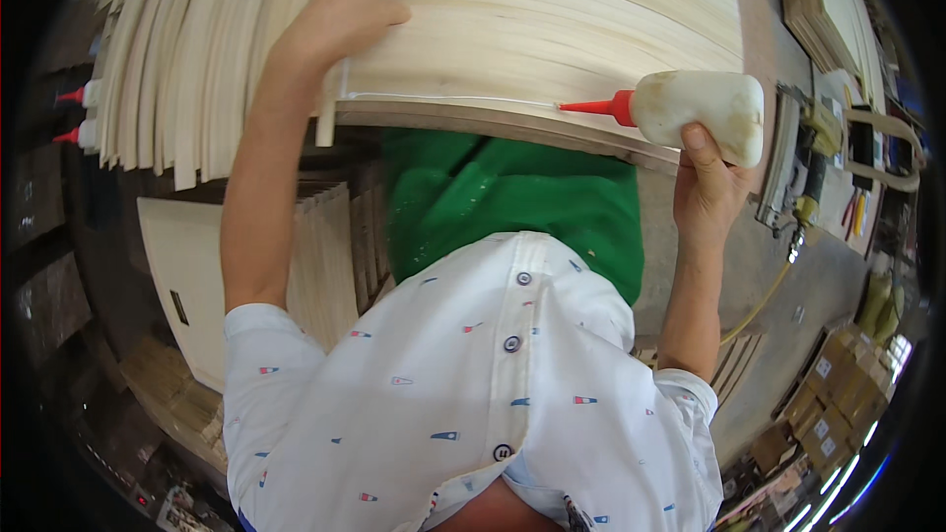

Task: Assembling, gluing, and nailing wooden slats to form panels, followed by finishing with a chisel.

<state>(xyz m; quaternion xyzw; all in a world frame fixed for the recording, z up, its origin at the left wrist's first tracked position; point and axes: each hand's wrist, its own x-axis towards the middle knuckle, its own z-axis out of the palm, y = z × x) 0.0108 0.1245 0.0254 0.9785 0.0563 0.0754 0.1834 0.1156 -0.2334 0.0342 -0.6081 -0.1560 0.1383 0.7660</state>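
My right hand (711, 182) grips a white squeeze glue bottle (695, 110), lying nearly level with its red nozzle pointing left. The nozzle tip is at the near edge of a pale wooden board (552, 49). A thin white bead of glue (443, 98) runs along that edge, leftward from the tip. My left hand (360, 5) rests on the wood at the board's left end, with its fingers stretched out and nothing visible in them. Close below that wrist, a narrow wooden strip (326, 113) sticks out toward me.
Many long wooden strips (182, 59) lie side by side at left, near two more red-tipped bottles (87, 131). At right are a pneumatic nail gun (813, 153) with a yellow hose and stacked panels (818, 0). Other panels (182, 276) lean below the table; cardboard boxes (843, 384) stand lower right.
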